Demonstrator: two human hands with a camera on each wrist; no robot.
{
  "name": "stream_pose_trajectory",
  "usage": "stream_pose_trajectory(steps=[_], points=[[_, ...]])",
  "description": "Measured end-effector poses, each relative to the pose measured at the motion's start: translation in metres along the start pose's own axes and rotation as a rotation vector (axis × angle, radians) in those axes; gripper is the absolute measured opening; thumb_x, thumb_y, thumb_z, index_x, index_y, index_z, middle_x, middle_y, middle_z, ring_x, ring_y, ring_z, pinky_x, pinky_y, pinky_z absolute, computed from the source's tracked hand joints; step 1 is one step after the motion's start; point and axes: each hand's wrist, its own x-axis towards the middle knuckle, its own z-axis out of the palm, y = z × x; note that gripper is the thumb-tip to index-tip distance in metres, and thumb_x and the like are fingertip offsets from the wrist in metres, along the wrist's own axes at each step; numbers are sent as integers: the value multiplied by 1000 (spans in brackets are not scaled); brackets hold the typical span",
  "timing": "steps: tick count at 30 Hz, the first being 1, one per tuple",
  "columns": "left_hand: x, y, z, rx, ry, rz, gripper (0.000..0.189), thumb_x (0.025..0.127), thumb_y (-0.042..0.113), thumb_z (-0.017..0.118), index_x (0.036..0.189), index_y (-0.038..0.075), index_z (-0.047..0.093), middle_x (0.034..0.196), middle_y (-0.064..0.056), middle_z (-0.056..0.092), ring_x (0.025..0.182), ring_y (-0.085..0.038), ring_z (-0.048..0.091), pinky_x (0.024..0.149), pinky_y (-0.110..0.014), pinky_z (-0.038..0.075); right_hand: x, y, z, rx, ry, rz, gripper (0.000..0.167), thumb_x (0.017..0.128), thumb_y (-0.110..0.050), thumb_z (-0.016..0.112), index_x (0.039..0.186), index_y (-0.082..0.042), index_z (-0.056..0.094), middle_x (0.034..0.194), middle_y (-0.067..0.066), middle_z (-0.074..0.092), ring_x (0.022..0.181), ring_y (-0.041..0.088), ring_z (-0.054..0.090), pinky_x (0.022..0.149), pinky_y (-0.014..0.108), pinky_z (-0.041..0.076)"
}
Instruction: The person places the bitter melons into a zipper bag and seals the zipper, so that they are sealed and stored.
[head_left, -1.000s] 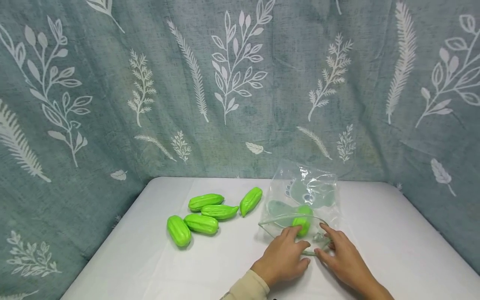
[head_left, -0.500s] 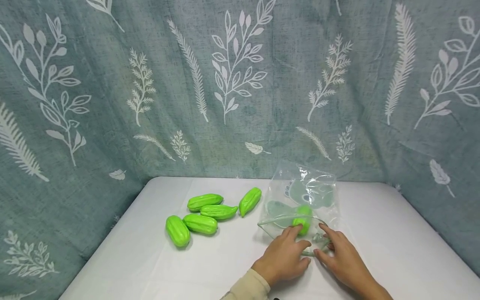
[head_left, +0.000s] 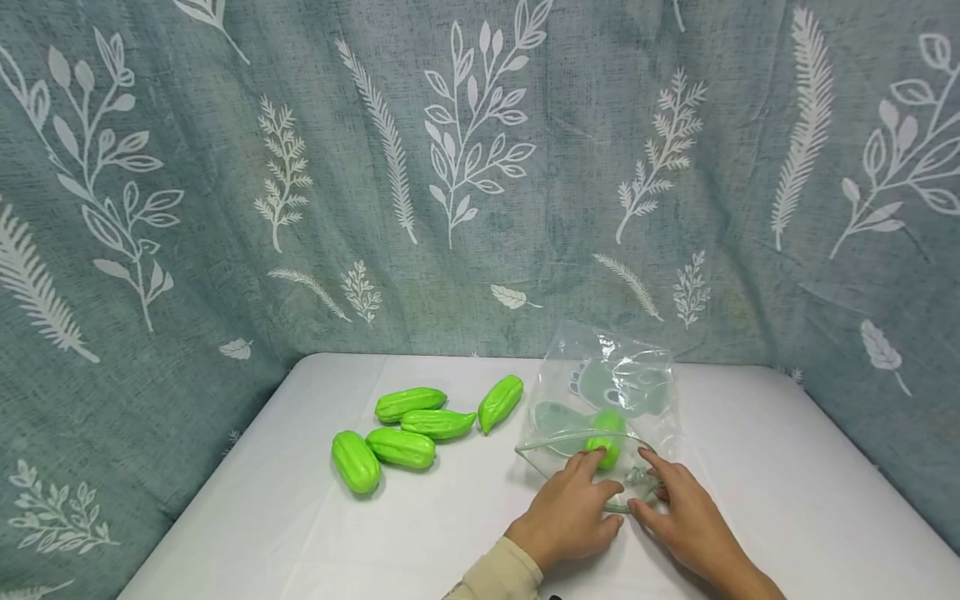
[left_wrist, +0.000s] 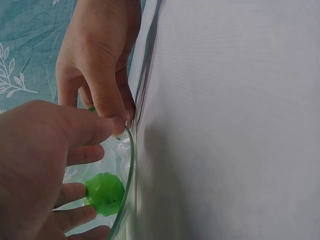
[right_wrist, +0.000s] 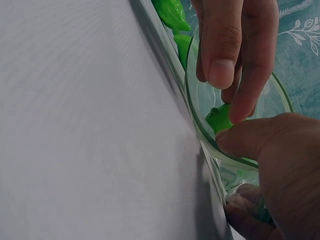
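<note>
A clear zip bag (head_left: pixel 651 350) with pale green printing lies on the right half of the table, its mouth spread toward the person. Inside, close to the mouth, is a bright green ribbed fruit-like piece (head_left: pixel 609 422). My left hand (head_left: pixel 567 514) reaches into the mouth; in the left wrist view its loosely extended fingers (left_wrist: pixel 75 218) are at the near end of the green piece (left_wrist: pixel 104 194). With thumb and fingers, my right hand (head_left: pixel 686 510) pinches the bag's rim at the right corner.
Several more green ribbed pieces (head_left: pixel 402 447) lie left of the bag, one (head_left: pixel 501 404) apart from the others and nearer to it. A white cloth covers the table (head_left: pixel 405 533). Behind hangs a teal curtain (head_left: pixel 480 292) with white leaf prints.
The green piece in the bag sits very slightly farther in. Both hands stay almost still at the bag's mouth.
</note>
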Motion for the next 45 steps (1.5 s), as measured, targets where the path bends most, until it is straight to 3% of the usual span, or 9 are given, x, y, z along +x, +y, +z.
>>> stream_pose_trajectory(steps=[17,35,45], points=[[7,3,-3,5,-37,-5,35,90,42,68,122,28,72,145,-9,51,134,-22,48,106,-27,42,0,-1,-1,-7,-8,-13,77,81,-19,84,146,-7,47,110,9,61,88,16,58,75,43,53],[15,-1,3,35,-46,-17,40,90,43,67,127,27,69,143,-8,51,132,-20,49,103,-27,45,0,-1,-1,-2,-11,-2,77,81,-20,84,147,-8,46,112,10,61,89,16,60,76,43,53],[8,-2,-1,4,-24,5,35,92,43,67,124,28,71,140,-4,54,130,-16,50,106,-25,41,0,0,-1,0,-24,12,77,82,-21,84,147,-9,45,112,11,60,91,18,62,79,46,54]])
